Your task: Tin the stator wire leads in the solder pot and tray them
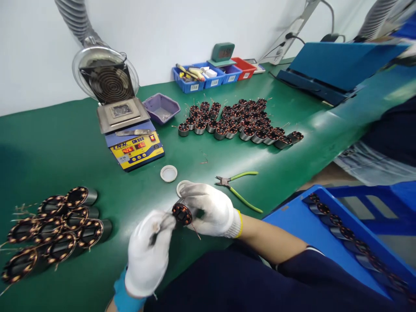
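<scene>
My right hand (211,210), in a white glove with a yellow cuff edge, is closed around a motor stator (182,214) with copper windings. The stator's wound end faces left, and a loose wire lead (196,232) hangs below it. My left hand (149,251), also in a white glove, is pinched at the stator's left edge. Motion blurs its fingertips, and what lies between them cannot be made out. Two small round white dishes (169,173) sit just beyond, one partly behind my right hand. Green-handled cutters (238,188) lie spread on the green table to the right.
Several stators (48,229) stand at the left, and a larger group (234,119) at the back. A yellow-and-blue solder pot (136,149) stands near a purple tray (161,108). Parts bins (195,84) line the wall. A blue crate (292,242) holds stators at right; a person stands beyond.
</scene>
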`<act>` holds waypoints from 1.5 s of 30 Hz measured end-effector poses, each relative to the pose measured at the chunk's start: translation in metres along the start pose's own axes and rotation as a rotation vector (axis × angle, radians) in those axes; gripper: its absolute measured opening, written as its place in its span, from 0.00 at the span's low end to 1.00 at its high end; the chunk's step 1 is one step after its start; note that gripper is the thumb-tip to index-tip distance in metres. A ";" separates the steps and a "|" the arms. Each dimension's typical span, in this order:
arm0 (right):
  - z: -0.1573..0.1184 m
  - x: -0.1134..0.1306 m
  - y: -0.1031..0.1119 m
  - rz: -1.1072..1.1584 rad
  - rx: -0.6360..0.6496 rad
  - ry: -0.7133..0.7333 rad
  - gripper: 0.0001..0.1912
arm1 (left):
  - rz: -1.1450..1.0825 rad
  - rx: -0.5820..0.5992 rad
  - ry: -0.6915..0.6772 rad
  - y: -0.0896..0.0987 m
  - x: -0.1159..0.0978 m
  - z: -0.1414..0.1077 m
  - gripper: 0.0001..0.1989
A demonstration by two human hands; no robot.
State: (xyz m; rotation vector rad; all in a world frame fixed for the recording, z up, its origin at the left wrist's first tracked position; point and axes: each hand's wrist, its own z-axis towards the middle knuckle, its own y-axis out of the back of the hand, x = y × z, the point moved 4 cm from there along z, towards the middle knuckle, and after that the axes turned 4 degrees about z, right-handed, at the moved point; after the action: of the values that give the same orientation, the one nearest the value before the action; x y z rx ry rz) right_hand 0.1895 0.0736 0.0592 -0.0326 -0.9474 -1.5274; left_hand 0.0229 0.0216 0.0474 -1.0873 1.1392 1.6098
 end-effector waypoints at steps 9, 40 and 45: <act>0.028 -0.025 0.014 -0.335 0.334 -0.520 0.25 | -0.181 -0.509 0.246 0.032 0.005 0.009 0.19; 0.083 -0.046 -0.015 -0.953 0.843 -0.221 0.19 | -0.507 -0.271 0.532 0.008 0.052 0.031 0.24; 0.120 -0.041 -0.002 -0.979 0.781 -0.114 0.19 | -0.504 -0.286 0.523 0.007 0.051 0.030 0.26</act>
State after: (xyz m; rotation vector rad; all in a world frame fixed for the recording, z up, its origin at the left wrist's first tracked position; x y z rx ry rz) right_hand 0.1376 0.1746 0.1152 1.0427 -1.7392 -1.8949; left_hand -0.0014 0.0576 0.0060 -1.8893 0.8562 1.1333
